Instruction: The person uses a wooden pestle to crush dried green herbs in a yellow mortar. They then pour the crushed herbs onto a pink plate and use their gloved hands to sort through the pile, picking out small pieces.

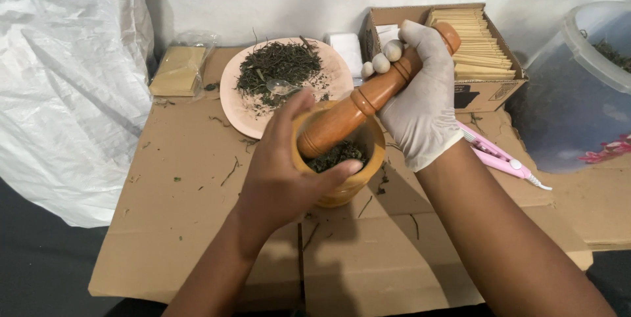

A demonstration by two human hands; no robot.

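At the far left a big white plastic sheet (62, 80) hangs in folds, and its top and left side are cut off by the frame. Next to it a flat yellowish packet (176, 70) lies on the brown cardboard (184, 212) that covers the floor. Further right is a pink plate (243, 110) with dried green herbs (279, 67); a small clear spoon lies in them, hard to see.

The bare left hand (282, 172) is closed around the rim of the wooden mortar (358, 182) and covers most of its left wall. Inside the mortar some dark crushed herbs show, but the bottom is hidden. The right hand (420, 100), in a white glove, is closed on the upper part of the wooden pestle (358, 110), which leans with its thick end in the mortar. The glove hides part of the handle.

Behind the hand stands an open cardboard box (483, 90) of tan paper packets. A pink tool (496, 156) lies partly under the wrist. At the right edge a plastic tub (578, 93) is cut off.
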